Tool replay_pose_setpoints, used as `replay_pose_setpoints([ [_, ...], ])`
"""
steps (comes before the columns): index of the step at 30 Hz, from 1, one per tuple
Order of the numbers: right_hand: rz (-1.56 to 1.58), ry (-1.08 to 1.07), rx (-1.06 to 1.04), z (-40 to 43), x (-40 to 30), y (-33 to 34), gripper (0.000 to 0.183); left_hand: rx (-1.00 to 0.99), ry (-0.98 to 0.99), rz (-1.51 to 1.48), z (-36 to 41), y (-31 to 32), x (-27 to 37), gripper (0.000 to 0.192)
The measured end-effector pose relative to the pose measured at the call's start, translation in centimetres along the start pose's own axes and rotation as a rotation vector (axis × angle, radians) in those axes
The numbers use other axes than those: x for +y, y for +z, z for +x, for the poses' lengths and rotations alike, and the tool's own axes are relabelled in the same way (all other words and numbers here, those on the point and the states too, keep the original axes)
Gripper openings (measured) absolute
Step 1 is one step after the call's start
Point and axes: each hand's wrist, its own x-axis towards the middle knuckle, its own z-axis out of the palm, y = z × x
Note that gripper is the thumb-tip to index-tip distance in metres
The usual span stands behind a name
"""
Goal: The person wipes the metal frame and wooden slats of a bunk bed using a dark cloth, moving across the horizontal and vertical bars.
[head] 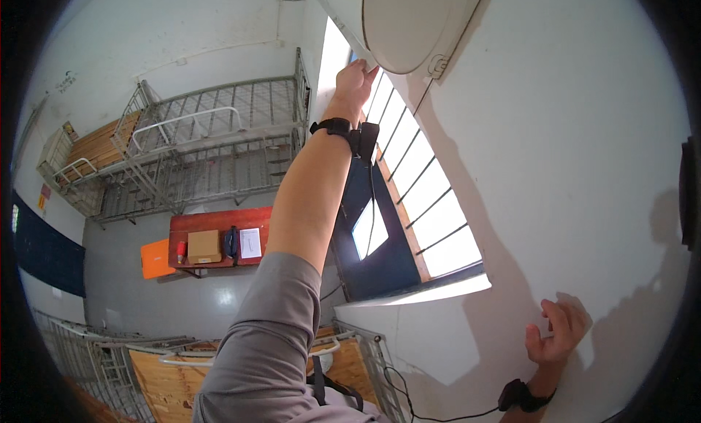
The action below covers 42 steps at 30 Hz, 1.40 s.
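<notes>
My left hand (355, 84) is raised at the end of an outstretched arm, at the lower edge of an off-white fixture with a rounded face (413, 26). Its fingertips are bunched near that edge; whether they grip anything is hidden. A black strap with a small device (356, 135) circles that wrist, and a cable hangs from it. Low on the right, my right hand (558, 330) is beside the white wall (569, 149), fingers apart and loosely curled, holding nothing. Its wrist also wears a black strapped device (526, 396) with a cable.
A barred window (421, 204) opens below the fixture. Metal bunk beds (219, 127) line the far wall; another bunk with a wooden board (170, 382) is below me. A red table (208, 220) bears a cardboard box (204, 246), beside an orange stool (156, 259).
</notes>
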Motion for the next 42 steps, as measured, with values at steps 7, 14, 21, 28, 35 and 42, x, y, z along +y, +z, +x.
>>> replay_pose_setpoints([
  [7,-0.029,-0.001,-0.058,-0.2,-0.2,-0.3,0.037,0.040,-0.023,-0.079,0.5,0.1,-1.3,0.024],
  [14,-0.071,0.115,-0.087,-0.8,0.0,-0.3,0.036,0.171,-0.017,0.192,-1.4,-0.2,1.7,0.053],
  [21,0.037,0.190,-0.086,0.4,-0.7,-0.3,0.033,0.103,0.065,0.246,-1.0,1.3,4.2,0.056],
  [28,0.001,0.107,-0.014,-0.2,-0.2,0.0,0.033,0.185,0.071,0.302,1.3,1.5,3.9,0.060],
  [35,-0.005,0.049,0.082,0.7,-0.4,0.3,0.038,0.284,0.052,0.280,3.3,0.6,2.7,0.056],
  [42,-0.041,0.180,0.085,-0.2,-0.9,0.7,0.051,-0.036,-0.076,0.672,-1.0,1.1,3.9,0.068],
])
